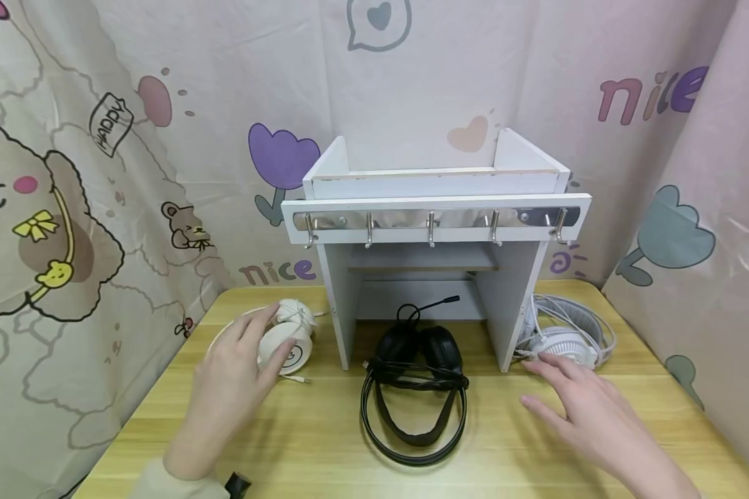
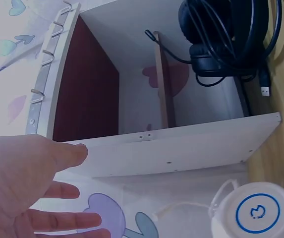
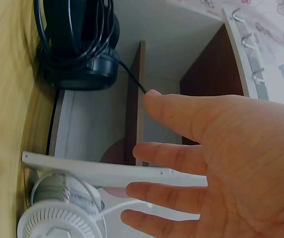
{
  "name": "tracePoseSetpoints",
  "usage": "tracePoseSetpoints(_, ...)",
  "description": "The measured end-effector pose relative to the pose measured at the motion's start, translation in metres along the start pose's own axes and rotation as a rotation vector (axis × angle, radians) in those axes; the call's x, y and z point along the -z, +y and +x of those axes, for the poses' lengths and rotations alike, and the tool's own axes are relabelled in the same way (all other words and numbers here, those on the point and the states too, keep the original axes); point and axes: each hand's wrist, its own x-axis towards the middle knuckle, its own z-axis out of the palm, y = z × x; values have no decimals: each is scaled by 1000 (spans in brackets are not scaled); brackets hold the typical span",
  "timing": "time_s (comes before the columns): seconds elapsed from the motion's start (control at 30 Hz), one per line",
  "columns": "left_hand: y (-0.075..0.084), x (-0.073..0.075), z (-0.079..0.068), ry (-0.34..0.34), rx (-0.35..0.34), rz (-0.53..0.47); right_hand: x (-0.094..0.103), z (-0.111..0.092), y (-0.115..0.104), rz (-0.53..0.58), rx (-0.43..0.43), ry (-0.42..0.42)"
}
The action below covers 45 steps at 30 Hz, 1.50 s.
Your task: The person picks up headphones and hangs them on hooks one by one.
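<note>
My left hand [image 1: 234, 384] hovers with spread fingers over the left side of the table, partly covering a pair of white headphones [image 1: 295, 357] in the head view. The left wrist view shows the round white ear cup [image 2: 257, 212] apart from the fingers. On the right, my right hand [image 1: 589, 412] is held out with straight fingers, just in front of grey-white headphones [image 1: 562, 343] with a wrapped cable. Between the hands lie black headphones [image 1: 418, 353] with a boom microphone and a coiled cable. Neither hand holds anything.
A white shelf unit [image 1: 437, 186] stands at the back of the wooden table [image 1: 324, 443]. Along its front runs a metal rail with several hooks [image 1: 431, 229]. A patterned curtain [image 1: 212, 62] hangs behind and on both sides. A small black object [image 1: 238, 484] shows beside the left sleeve.
</note>
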Motion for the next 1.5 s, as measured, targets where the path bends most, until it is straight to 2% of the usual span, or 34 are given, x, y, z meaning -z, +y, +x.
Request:
tracePoseSetpoints(0.2,1,7,9,0,7,-6,-4,-2,-10,0,38,15)
tracePoseSetpoints(0.47,3,17,25,98,-70,-12,-7,-1,-22,4,79,23)
tracePoseSetpoints(0.6,6,23,33,125,-78,-14,-10,-3,-29,4,106,37)
tracePoseSetpoints(1.07,17,37,60,179,-133,-42,-24,-6,-45,3,176,17)
tracePoseSetpoints(1.5,28,47,84,188,-167,-63,-32,-9,-57,14,168,-43)
